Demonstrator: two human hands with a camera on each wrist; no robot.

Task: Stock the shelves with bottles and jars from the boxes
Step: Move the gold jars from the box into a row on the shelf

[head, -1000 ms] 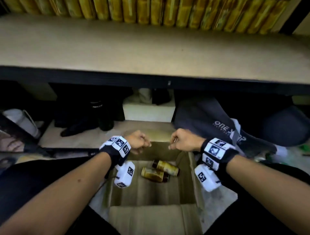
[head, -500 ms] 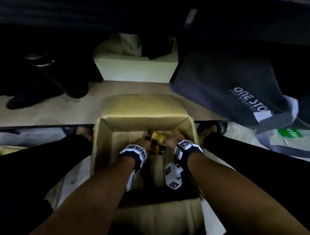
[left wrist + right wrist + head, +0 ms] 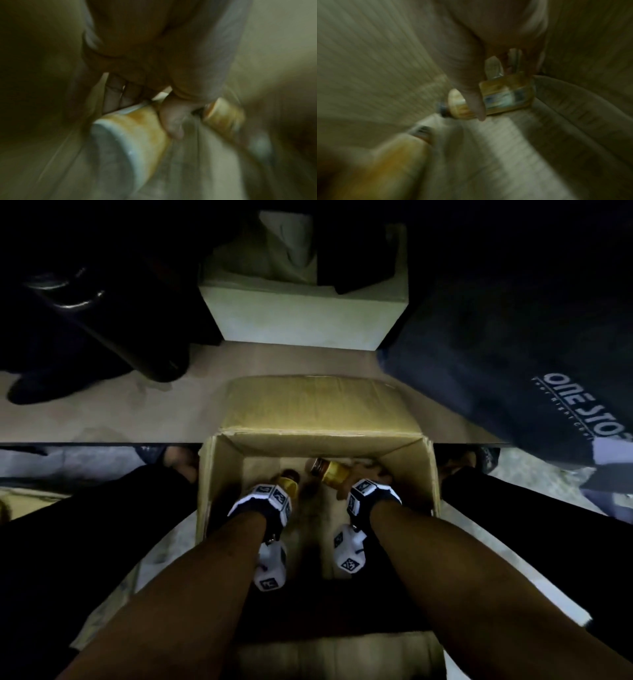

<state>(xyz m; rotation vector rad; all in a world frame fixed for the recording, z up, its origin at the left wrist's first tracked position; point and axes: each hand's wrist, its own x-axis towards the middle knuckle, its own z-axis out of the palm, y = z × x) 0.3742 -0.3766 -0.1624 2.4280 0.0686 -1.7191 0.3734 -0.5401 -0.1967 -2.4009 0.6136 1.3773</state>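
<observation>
**Both of your hands inside the cardboard box (image 3: 416, 474), each closed on an amber bottle.**

Your left hand (image 3: 154, 65) curls round the left bottle (image 3: 137, 129), thumb across its side, base toward the wrist camera. Your right hand (image 3: 488, 56) wraps the right bottle (image 3: 505, 94) from above, its dark cap projecting left past your thumb. In the head view the two bottles lie near the box's far wall, just apart; both wrist views are blurred.

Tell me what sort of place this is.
Probably a shop's stockroom or storage corner. An open cardboard box on the floor holds amber bottles, one in each hand; a low shelf board carries a pale carton and a printed dark bag.
</observation>
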